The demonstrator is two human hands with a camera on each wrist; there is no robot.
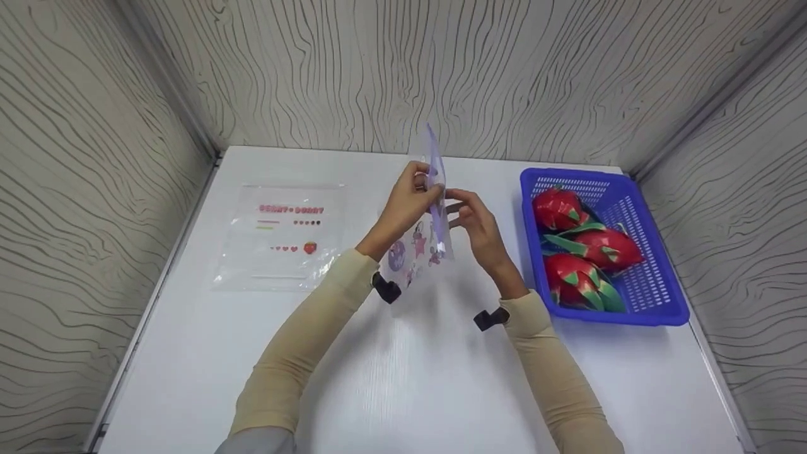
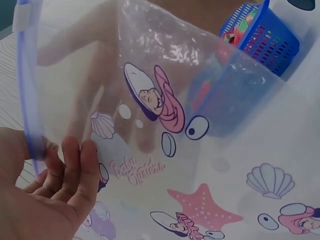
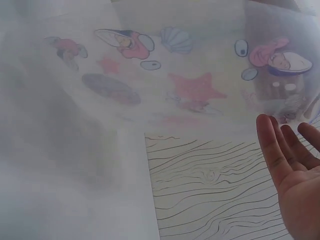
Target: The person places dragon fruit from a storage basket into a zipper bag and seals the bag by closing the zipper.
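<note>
A clear zip bag (image 1: 435,208) with a purple zip strip and shell and starfish prints stands upright, edge-on in the head view. My left hand (image 1: 406,198) pinches it near the zip strip (image 2: 29,95), thumb on one side and curled fingers on the other. On the bag's right side is my right hand (image 1: 479,233), its fingers loosely extended with the tips right at the plastic. In the right wrist view those fingers (image 3: 272,145) are spread apart and hold nothing. Through the plastic, the right hand shows blurred in the left wrist view.
Another clear bag (image 1: 277,271) with red berry print lies flat on the white table (image 1: 391,391) at left. A blue plastic basket (image 1: 656,315) with several red and green dragon fruit pieces (image 1: 608,247) stands at right. Wood-patterned panels (image 1: 378,75) enclose the back and sides.
</note>
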